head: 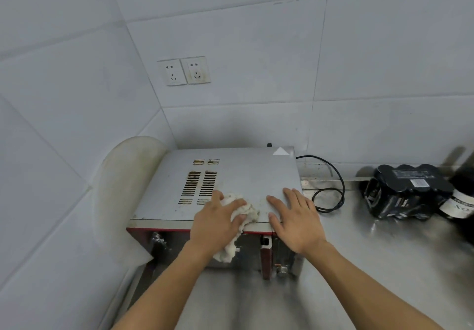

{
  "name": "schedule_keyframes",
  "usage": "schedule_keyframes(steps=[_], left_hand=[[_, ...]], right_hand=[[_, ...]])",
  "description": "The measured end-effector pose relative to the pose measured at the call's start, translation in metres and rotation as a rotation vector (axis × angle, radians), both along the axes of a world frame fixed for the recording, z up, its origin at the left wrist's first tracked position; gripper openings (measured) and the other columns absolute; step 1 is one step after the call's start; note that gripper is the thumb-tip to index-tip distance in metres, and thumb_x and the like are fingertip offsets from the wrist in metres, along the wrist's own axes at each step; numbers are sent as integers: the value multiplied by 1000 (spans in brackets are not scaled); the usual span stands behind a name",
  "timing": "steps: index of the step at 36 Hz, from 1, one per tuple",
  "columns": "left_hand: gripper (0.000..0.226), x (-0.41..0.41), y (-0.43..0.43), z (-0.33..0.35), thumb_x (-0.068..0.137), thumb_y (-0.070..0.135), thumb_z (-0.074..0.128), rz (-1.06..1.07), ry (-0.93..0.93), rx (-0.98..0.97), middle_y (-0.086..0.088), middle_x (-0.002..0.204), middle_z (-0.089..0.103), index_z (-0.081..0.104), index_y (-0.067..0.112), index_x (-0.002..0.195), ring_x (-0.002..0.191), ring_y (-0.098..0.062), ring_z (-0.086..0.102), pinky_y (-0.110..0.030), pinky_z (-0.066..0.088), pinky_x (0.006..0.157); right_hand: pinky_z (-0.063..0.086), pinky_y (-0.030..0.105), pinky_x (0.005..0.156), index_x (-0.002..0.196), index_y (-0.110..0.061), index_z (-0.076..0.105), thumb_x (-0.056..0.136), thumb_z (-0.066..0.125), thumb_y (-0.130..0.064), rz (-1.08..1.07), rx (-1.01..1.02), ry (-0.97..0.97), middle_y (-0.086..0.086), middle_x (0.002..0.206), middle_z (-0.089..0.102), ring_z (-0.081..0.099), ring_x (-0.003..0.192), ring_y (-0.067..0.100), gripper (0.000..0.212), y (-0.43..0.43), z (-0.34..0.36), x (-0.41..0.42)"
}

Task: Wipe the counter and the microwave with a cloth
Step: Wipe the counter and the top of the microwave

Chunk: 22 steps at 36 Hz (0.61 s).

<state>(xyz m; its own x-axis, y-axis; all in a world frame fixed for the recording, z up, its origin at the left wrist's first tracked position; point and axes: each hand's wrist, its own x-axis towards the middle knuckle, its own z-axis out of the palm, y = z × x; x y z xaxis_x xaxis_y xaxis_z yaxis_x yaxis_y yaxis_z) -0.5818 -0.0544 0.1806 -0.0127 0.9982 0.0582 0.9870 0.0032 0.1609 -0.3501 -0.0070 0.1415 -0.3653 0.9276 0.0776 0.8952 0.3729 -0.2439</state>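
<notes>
1. Head view: the microwave (230,175) sits in the corner on the steel counter (372,265), vents on top.
2. The left hand (218,223) has its fingers bent over a bunched white cloth (246,213), pressing it onto the front edge of the microwave top. One end of the cloth hangs down over the door.
3. The right hand (295,219) lies flat just beside it, fingers spread, holding nothing, near the front right corner.
4. Off to the right on the counter: a looped black cord (333,175) and a black pack of cans (402,193).
5. Two wall sockets (183,71) above.
</notes>
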Motion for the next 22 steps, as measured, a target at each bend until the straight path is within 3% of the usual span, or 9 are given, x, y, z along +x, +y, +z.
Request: schedule_keyframes(steps=[7, 14, 22], left_hand=[[41, 1, -10, -1, 103, 64, 42, 11, 38, -31, 1, 137, 33, 43, 54, 143, 110, -18, 58, -33, 55, 90], [39, 2, 44, 10, 106, 54, 41, 133, 31, -47, -8, 142, 38, 46, 51, 144, 107, -27, 62, -40, 54, 88], [44, 3, 8, 0, 103, 64, 38, -22, 76, -54, -3, 142, 31, 39, 52, 145, 110, -23, 59, -37, 56, 91]], right_hand=[[13, 44, 126, 159, -43, 28, 102, 15, -61, -6, 3, -18, 8, 168, 26, 16, 157, 30, 60, -3, 0, -1], [12, 45, 127, 159, -44, 25, 103, 15, -61, 2, -17, -23, 7, 169, 23, 13, 158, 29, 60, -1, 1, -1], [16, 47, 126, 156, -44, 33, 101, 19, -62, 1, 10, -17, 9, 166, 31, 20, 156, 31, 59, 2, -3, -1]])
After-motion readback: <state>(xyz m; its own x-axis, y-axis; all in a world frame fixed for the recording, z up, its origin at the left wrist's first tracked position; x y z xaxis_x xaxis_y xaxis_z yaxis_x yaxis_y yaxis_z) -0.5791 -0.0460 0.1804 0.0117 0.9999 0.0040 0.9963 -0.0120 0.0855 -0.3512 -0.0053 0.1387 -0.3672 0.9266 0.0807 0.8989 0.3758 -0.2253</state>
